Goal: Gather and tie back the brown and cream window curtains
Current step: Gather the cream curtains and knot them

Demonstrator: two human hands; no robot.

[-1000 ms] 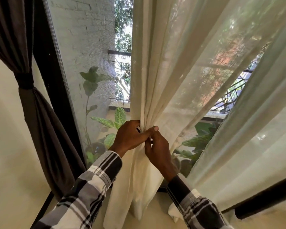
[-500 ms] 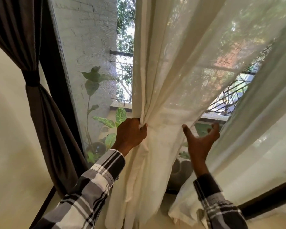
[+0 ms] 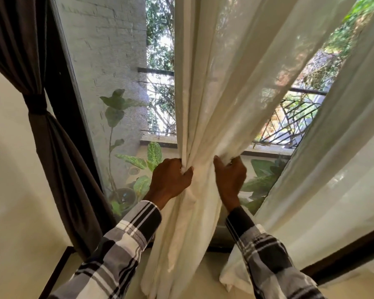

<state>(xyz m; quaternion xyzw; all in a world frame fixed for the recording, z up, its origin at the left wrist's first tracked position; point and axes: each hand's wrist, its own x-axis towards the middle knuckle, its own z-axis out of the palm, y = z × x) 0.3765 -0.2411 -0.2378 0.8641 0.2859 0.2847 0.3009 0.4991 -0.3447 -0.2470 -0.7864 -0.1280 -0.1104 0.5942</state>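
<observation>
Both hands are on the cream curtain (image 3: 220, 100): left hand (image 3: 171, 182) has its fingers curled tight round the gathered bunch of folds, thumb pressed across the front, and right hand (image 3: 231, 180) is just beside it, fingers hooked over a fresh fold at the bunch's right edge. So the cream fabric sits pinched between the two hands, hanging loose below them.

Room-wise, left of the grip is bare window glass with potted plants (image 3: 138, 169) behind it, then the dark window frame (image 3: 61, 98). Right of the grip a second cream panel (image 3: 337, 160) slopes away, with a gap of glass showing the balcony railing (image 3: 289, 119) between.

Compared with half a second ago, the right hand was open and well apart from the bunch; now it's pulled in close and grabbing cloth. Left hand hasn't shifted.

Far left of the grip, the brown curtain (image 3: 58, 160) is already cinched by its tieback (image 3: 36, 103) against a cream wall (image 3: 13, 201).
</observation>
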